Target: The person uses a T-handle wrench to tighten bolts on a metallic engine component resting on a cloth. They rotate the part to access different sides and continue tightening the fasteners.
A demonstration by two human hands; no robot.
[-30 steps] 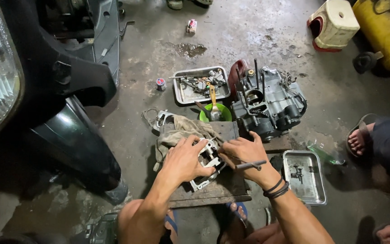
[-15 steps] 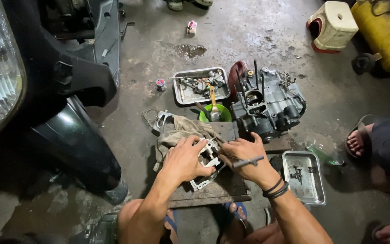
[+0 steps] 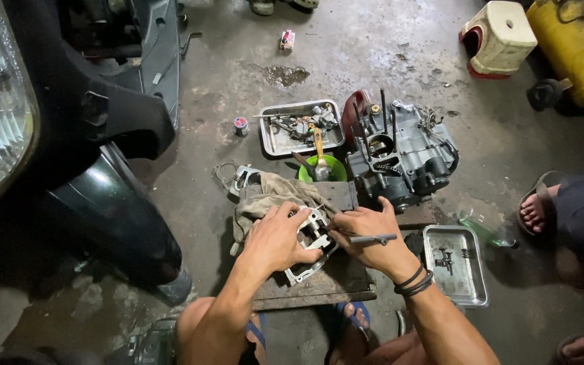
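A grey metal engine part [image 3: 309, 247] lies on a low wooden board [image 3: 319, 284] on the concrete floor. My left hand [image 3: 275, 236] presses down on its left side and grips it. My right hand [image 3: 370, 236] rests at its right edge and holds a thin metal tool [image 3: 373, 239], whose handle sticks out to the right. A dirty rag [image 3: 265, 196] lies bunched on the board just behind my left hand.
A motorcycle engine block [image 3: 400, 152] stands behind the board. Nearby are a metal tray of parts [image 3: 299, 125], a green bowl with a brush [image 3: 320, 169] and a second tray [image 3: 454, 263]. A scooter body [image 3: 89, 135] fills the left. Another person's sandalled foot [image 3: 539, 203] is at right.
My right hand has shifted slightly on the part, and the tool handle now lies closer to level. My left hand stays pressed on it.
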